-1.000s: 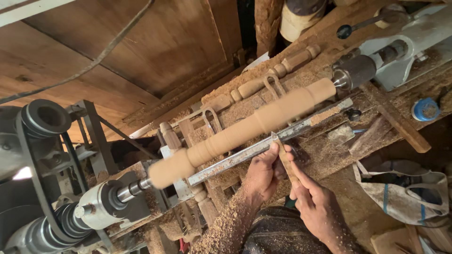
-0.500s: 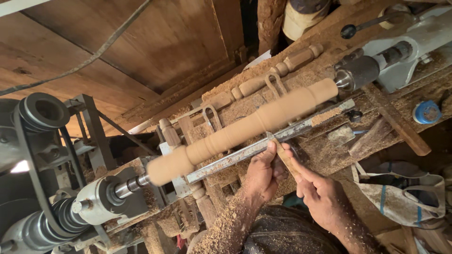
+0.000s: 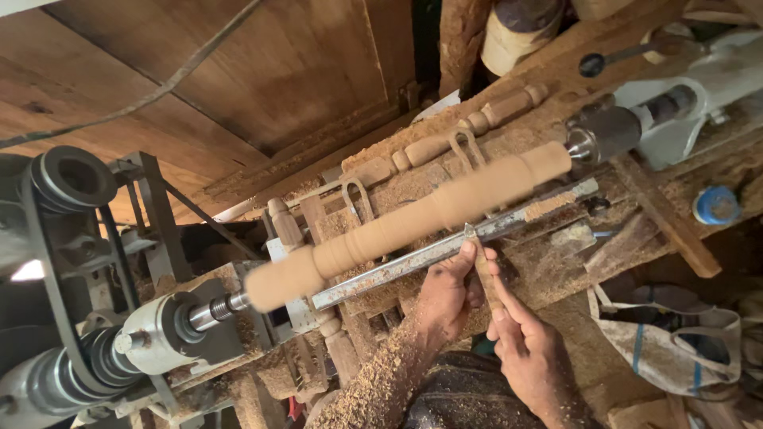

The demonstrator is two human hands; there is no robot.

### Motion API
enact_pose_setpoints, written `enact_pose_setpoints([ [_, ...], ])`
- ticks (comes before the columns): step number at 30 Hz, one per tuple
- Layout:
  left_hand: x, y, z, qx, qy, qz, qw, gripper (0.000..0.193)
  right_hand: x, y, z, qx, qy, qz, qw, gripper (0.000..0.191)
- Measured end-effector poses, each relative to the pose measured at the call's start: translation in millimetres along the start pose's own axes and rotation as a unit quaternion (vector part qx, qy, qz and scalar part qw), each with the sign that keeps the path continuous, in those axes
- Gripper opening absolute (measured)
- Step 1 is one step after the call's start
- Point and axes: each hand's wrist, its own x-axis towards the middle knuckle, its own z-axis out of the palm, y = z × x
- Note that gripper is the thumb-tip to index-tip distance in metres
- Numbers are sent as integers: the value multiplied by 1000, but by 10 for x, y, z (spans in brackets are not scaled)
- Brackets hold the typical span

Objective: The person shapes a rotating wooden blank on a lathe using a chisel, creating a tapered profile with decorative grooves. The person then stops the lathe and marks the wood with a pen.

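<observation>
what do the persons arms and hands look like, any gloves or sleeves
Both hands are bare, with no gloves, rings or watch showing. The left hand joins a bare forearm thickly dusted with pale sawdust. The right hand carries only a few specks. No sleeve reaches either wrist.

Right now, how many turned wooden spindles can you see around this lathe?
2 clearly: the pale spindle mounted on the lathe, and a finished spindle lying behind it among the shavings. Turned pieces below the tool rest may be more; they are partly hidden.
</observation>
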Motion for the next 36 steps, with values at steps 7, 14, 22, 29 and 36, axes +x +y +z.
enact_pose_setpoints([
  [7,-8,-22,78,-64,-9,-4,998,37,93,-117,-222,-85,-19,16,996,50],
  [14,-41,5,70,-82,-9,-11,997,38,212,24,-318,-45,-72,-42,996,52],
  [22,-77,43,35,-69,22,-26,997,38,275,82,-348,-72,-96,-99,988,49],
  [29,-101,33,26,-43,17,13,999,42,233,-61,-303,-112,-86,-89,986,51],
  [36,-47,14,34,5,27,-5,1000,40,31,-123,-82,-120,-3,-13,993,56],
])
